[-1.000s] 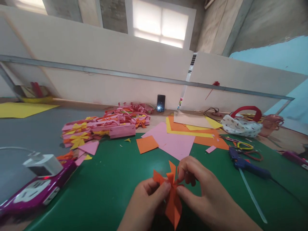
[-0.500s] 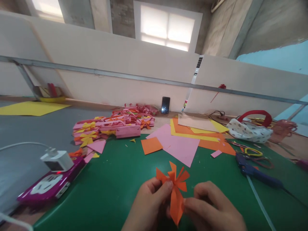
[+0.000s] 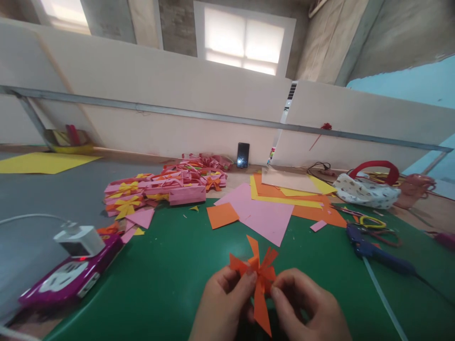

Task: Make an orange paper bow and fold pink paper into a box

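An orange paper bow (image 3: 262, 303) with several pointed strips is held up over the green mat, near the lower middle of the view. My left hand (image 3: 227, 296) pinches it at the centre, thumb on top. With thumb and forefinger, my right hand (image 3: 304, 300) grips one of its strips on the right side. The fingers beneath the bow are partly hidden. Beyond the hands lie an orange paper square (image 3: 222, 215) and a large pink sheet (image 3: 265, 218), the square overlapping the sheet's left corner.
A heap of pink paper pieces with bows (image 3: 186, 194) lies at the back left. A purple power strip (image 3: 71, 279) carries a white charger (image 3: 80, 240). On the right are a blue glue gun (image 3: 377, 255) and yellow-handled scissors (image 3: 371, 221). A phone (image 3: 243, 155) leans on the wall.
My right hand has moved up and slightly left along the bow, its fingers now on a strip at the right. The bow's right-hand strips and lower strip have shifted.
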Demonstrator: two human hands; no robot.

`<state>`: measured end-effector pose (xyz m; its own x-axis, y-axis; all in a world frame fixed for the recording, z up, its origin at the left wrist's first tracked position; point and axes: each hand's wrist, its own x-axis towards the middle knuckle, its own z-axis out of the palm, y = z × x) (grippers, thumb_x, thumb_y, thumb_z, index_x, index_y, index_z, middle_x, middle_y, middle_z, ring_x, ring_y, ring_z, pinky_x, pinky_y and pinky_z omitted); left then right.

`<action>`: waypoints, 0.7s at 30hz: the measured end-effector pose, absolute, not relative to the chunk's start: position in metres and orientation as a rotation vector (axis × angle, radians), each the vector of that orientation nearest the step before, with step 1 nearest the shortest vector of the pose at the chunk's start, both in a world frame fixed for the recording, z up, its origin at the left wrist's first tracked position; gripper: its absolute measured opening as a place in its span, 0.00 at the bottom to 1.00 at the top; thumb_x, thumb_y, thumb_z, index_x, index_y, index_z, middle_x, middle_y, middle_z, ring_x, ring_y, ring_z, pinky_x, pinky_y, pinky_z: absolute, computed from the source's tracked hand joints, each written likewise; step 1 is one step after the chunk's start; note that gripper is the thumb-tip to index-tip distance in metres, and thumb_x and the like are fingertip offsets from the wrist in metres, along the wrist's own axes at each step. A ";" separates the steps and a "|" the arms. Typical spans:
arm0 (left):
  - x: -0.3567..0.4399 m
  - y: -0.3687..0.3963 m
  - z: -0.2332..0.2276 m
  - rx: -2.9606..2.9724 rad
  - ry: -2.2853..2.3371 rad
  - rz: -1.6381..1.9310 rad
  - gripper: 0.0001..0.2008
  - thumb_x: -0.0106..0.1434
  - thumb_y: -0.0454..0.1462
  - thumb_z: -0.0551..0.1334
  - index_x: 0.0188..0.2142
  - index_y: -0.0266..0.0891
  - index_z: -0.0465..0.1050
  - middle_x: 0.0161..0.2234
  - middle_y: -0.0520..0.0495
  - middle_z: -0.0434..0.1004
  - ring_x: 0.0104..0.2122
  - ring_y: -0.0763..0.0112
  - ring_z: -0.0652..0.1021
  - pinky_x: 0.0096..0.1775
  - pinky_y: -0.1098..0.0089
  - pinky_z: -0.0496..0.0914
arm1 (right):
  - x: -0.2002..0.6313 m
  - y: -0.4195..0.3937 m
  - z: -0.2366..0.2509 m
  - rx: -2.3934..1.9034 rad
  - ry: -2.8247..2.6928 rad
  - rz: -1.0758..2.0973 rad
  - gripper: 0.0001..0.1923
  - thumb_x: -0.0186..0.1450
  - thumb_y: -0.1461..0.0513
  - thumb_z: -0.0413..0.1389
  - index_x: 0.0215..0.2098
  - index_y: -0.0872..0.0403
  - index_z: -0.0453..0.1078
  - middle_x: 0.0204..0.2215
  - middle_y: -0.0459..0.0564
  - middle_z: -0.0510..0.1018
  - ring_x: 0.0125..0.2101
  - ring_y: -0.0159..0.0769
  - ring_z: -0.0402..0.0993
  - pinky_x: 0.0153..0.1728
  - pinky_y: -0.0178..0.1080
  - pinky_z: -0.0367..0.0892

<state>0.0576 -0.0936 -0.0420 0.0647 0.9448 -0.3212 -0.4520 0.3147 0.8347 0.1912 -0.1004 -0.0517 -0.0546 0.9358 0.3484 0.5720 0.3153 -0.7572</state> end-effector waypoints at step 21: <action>0.066 -0.101 -0.039 0.673 1.017 1.254 0.15 0.40 0.39 0.70 0.28 0.34 0.74 0.30 0.41 0.79 0.33 0.62 0.76 0.34 0.67 0.67 | 0.191 -0.096 -0.041 -1.438 -1.802 0.570 0.07 0.55 0.63 0.48 0.20 0.53 0.60 0.16 0.42 0.64 0.17 0.28 0.62 0.18 0.29 0.58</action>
<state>0.0659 -0.1010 -0.0395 -0.0033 0.9689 -0.2475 -0.4423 0.2206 0.8693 0.1913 -0.0958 -0.0408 -0.0896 0.9570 0.2760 0.6239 0.2700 -0.7334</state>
